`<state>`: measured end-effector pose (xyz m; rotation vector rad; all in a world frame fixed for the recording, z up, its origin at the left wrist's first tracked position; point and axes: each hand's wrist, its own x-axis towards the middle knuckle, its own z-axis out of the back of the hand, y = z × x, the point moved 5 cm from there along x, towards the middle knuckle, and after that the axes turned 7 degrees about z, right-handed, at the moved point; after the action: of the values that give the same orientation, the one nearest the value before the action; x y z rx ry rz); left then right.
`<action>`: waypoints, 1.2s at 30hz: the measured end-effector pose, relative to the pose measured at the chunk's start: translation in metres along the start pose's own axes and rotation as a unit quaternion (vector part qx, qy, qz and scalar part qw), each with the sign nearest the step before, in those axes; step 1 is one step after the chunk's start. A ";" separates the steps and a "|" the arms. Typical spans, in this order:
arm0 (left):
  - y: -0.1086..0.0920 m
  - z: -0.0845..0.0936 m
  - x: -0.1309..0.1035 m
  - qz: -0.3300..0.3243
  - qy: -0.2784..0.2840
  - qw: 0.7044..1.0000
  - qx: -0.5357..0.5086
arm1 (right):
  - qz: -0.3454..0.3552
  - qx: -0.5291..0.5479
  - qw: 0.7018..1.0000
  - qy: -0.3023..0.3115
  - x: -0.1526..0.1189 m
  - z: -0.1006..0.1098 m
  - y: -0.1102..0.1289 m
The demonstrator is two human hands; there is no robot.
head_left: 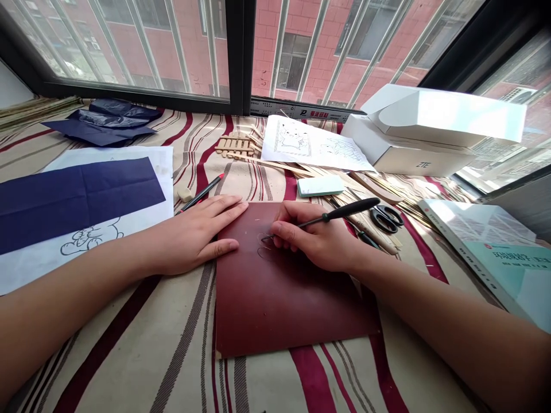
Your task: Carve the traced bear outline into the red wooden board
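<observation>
A reddish-brown flat board [284,310] lies in front of me on the striped cloth, with a few thin curved lines marked on its upper part. My left hand [200,238] rests flat over the board's left edge, fingers spread. In my right hand [312,235] is a thin-shafted carving tool [350,209] with a black handle, pinched near its lower end. The tool's tip meets the board beside the curved lines. Beyond my left fingertips are a black and red pen [200,194] and a small eraser [185,195].
Dark blue sheets [81,198] and a bear drawing [92,236] lie left. Farther off are thin wooden strips [301,167], another drawing sheet [310,143] and a pale green block [321,186]. Black scissors [386,219], a white box [426,158] and a book [512,252] are right.
</observation>
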<state>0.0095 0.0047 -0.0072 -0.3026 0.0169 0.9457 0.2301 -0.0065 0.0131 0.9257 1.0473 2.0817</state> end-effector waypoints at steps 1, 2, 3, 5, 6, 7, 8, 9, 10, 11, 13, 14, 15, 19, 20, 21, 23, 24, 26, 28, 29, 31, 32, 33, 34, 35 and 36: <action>0.000 0.000 0.000 0.000 0.000 1.000 0.001 | -0.007 0.007 1.000 -0.008 0.000 0.000 -0.001; -0.001 0.001 0.000 0.000 -0.001 1.000 0.001 | -0.014 0.012 1.000 -0.017 -0.001 0.000 -0.001; -0.001 0.001 0.000 0.000 -0.001 1.000 0.002 | -0.021 0.015 0.999 -0.024 -0.001 0.000 -0.001; -0.002 0.002 0.001 0.002 0.000 1.000 0.001 | -0.028 0.014 0.999 -0.029 -0.001 -0.002 -0.001; -0.002 0.002 0.000 0.002 0.001 1.000 0.001 | -0.029 0.009 0.999 -0.029 -0.001 -0.002 0.000; -0.002 0.002 0.000 0.003 0.002 1.000 0.001 | -0.029 0.005 0.999 -0.029 -0.001 -0.003 0.000; -0.001 0.002 0.000 0.002 0.003 1.000 0.001 | -0.030 0.003 0.999 -0.029 -0.001 -0.003 0.000; -0.001 0.001 0.000 0.002 0.004 1.000 0.000 | -0.031 0.003 0.999 -0.028 -0.001 -0.003 0.000; 0.000 0.001 0.000 0.000 0.004 1.000 -0.002 | -0.030 0.001 0.999 -0.026 0.000 -0.003 -0.001; 0.000 0.001 -0.001 -0.001 0.003 1.000 -0.003 | -0.028 -0.003 0.999 -0.025 0.000 -0.003 -0.001; 0.001 0.000 -0.001 -0.006 -0.002 1.000 -0.006 | -0.021 -0.016 0.999 -0.022 0.000 -0.002 -0.002; 0.002 0.000 -0.001 -0.008 -0.005 1.000 -0.006 | -0.017 -0.023 0.999 -0.020 0.001 -0.002 -0.002; 0.002 0.001 -0.002 -0.009 -0.007 1.000 -0.007 | -0.013 -0.029 0.999 -0.016 0.001 -0.001 -0.001; 0.002 0.002 -0.002 -0.010 -0.011 1.000 -0.011 | -0.001 -0.020 1.000 0.007 0.002 0.000 0.002; 0.002 0.003 -0.002 -0.011 -0.013 1.000 -0.012 | 0.001 -0.016 1.000 0.012 0.003 0.000 0.003; 0.001 0.003 -0.002 -0.011 -0.014 1.000 -0.012 | 0.003 -0.014 1.000 0.014 0.003 0.000 0.004; 0.001 0.003 -0.003 -0.009 -0.016 1.000 -0.012 | 0.007 -0.013 1.000 0.017 0.004 0.001 0.005; 0.001 0.003 -0.003 -0.007 -0.014 1.000 -0.011 | 0.007 -0.014 1.000 0.020 0.004 0.001 0.005; 0.002 0.003 -0.003 -0.001 -0.011 1.000 -0.012 | 0.002 -0.017 1.000 0.025 0.004 0.002 0.005; 0.002 0.003 -0.004 0.004 -0.007 1.000 -0.014 | -0.007 -0.010 0.999 0.034 0.004 0.002 0.004; 0.002 0.002 -0.004 0.007 -0.006 1.000 -0.015 | -0.012 -0.006 0.999 0.037 0.004 0.002 0.004; 0.003 0.002 -0.004 0.010 -0.002 1.000 -0.016 | -0.016 0.001 0.999 0.043 0.004 0.004 0.004; 0.003 0.002 -0.004 0.012 0.000 1.000 -0.017 | -0.016 0.003 0.999 0.047 0.004 0.004 0.004; 0.003 0.001 -0.003 0.013 0.002 1.000 -0.018 | -0.015 0.002 0.999 0.049 0.005 0.005 0.004; 0.003 0.001 -0.003 0.015 0.003 1.000 -0.018 | -0.014 0.000 0.999 0.052 0.005 0.006 0.004; 0.004 0.000 -0.003 0.015 0.004 1.000 -0.018 | -0.012 -0.002 0.998 0.056 0.005 0.006 0.005; 0.004 0.000 -0.003 0.015 0.004 1.000 -0.017 | -0.011 -0.006 0.998 0.058 0.005 0.007 0.005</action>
<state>0.0047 0.0049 -0.0079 -0.3382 0.0128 0.9750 0.2317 -0.0020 0.0217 0.7913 1.0993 2.1418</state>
